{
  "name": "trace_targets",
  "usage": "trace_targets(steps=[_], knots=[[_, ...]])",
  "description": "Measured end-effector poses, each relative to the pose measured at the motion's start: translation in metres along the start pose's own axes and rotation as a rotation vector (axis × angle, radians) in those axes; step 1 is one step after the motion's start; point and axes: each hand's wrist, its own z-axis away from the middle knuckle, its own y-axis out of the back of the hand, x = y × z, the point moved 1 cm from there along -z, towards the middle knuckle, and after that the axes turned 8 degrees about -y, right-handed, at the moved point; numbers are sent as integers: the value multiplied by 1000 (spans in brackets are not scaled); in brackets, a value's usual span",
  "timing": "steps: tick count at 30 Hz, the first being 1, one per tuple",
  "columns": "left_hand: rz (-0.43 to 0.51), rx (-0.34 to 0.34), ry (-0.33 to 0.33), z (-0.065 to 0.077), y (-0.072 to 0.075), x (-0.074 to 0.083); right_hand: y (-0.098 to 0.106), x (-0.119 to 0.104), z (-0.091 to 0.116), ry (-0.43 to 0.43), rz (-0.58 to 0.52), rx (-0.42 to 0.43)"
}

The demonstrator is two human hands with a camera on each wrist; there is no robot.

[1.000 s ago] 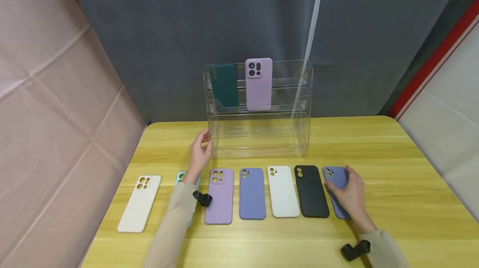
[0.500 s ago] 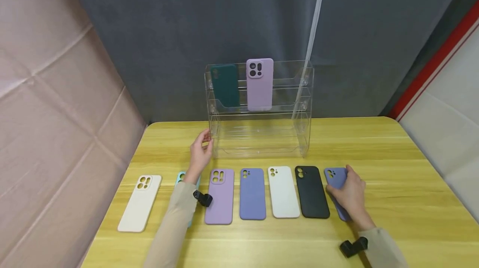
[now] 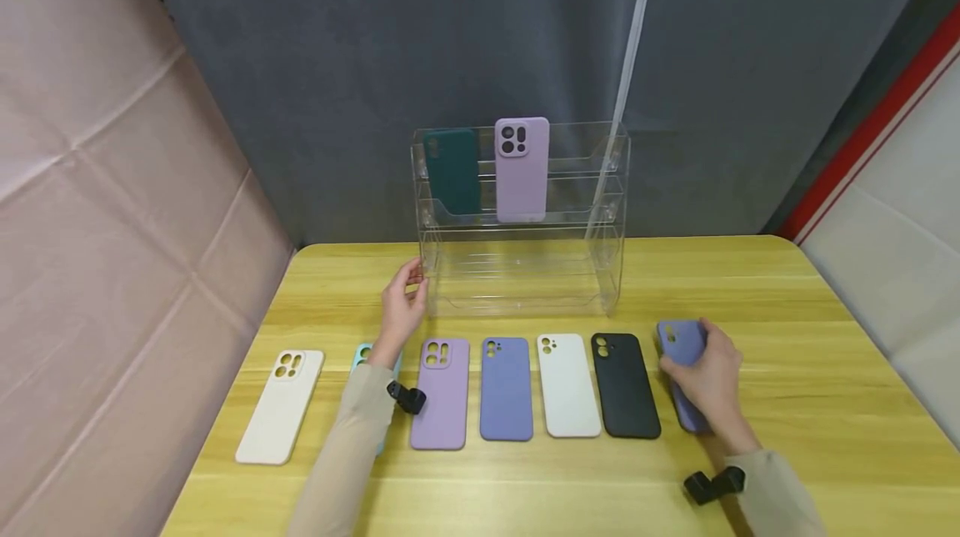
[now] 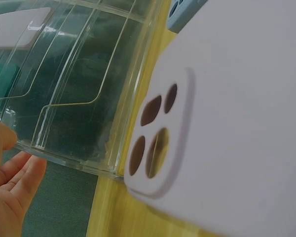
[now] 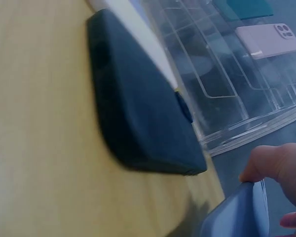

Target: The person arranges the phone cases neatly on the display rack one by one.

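Observation:
A clear acrylic tiered stand [image 3: 525,303] stands at the back of the table. In its upper tiers are a dark green phone case [image 3: 452,174] and a light purple phone case [image 3: 522,178]. My left hand [image 3: 401,308] touches the stand's left side with its fingertips; the left wrist view shows thumb and fingers [image 4: 27,175] at the side edge. At the right end of the row, my right hand [image 3: 712,374] holds a blue-purple phone case [image 3: 681,345] by its long sides, its top end tilted up. In the right wrist view, the thumb lies on that case's [image 5: 239,212] edge.
A row of phone cases lies in front of the stand: cream [image 3: 280,408], light blue [image 3: 363,351], purple [image 3: 441,404], blue-purple [image 3: 506,391], white [image 3: 568,387] and black [image 3: 626,387]. A grey curtain [image 3: 360,87] hangs behind the wooden table [image 3: 570,487].
My right hand has raised the blue-purple phone case slightly and shifted it up and right. The left hand stays at the stand's side.

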Motion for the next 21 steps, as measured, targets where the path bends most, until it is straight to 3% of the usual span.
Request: trace_targets(steps=[10, 21], knots=[[-14, 10, -25, 0, 0, 0, 7, -23, -18, 45, -74, 63], [-6, -8, -4, 0, 0, -3, 8, -46, -37, 83, -147, 112]])
